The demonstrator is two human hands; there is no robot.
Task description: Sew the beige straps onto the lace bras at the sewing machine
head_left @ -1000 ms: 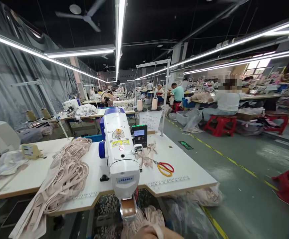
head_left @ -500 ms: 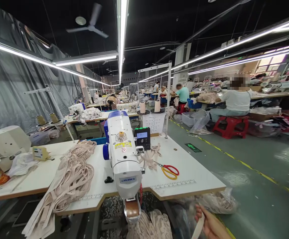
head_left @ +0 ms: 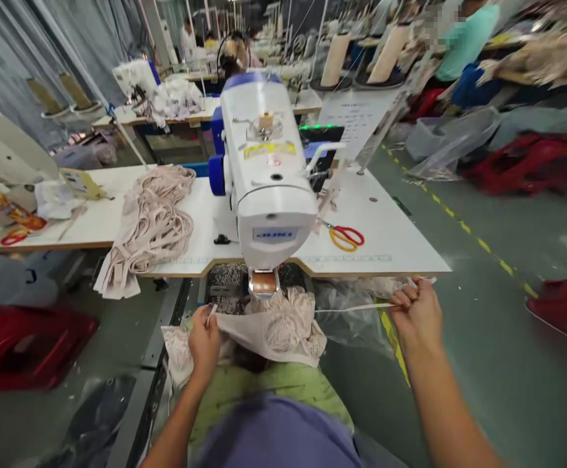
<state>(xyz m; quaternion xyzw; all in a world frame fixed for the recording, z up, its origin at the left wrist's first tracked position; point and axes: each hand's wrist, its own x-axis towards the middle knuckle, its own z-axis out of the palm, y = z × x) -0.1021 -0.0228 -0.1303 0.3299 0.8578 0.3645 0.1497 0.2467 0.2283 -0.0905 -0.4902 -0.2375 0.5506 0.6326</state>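
Observation:
My left hand [head_left: 204, 341] is closed in a pinch on the left end of a beige bra [head_left: 264, 330], with a pale tip poking up above the fingers. The bra has a gathered round cup and lies across my lap, below the sewing machine [head_left: 274, 214]. Out to the right, just below the table edge, my right hand [head_left: 417, 312] is closed around a narrow beige strap [head_left: 356, 309]. The strap runs taut leftward toward the bra; where it joins is unclear. More beige fabric [head_left: 177, 348] hangs beside my left wrist.
On the white table [head_left: 385, 227] lie red-and-yellow scissors [head_left: 346, 237]. A heap of beige straps [head_left: 157, 221] sits left of the machine and overhangs the edge. Red stools [head_left: 30, 344] stand either side. A clear plastic bag [head_left: 356, 331] is beneath the table.
The view has tilted down toward my lap. My left hand has come into view, holding the bra. My right hand, holding a strip before, now pulls the strap out straight.

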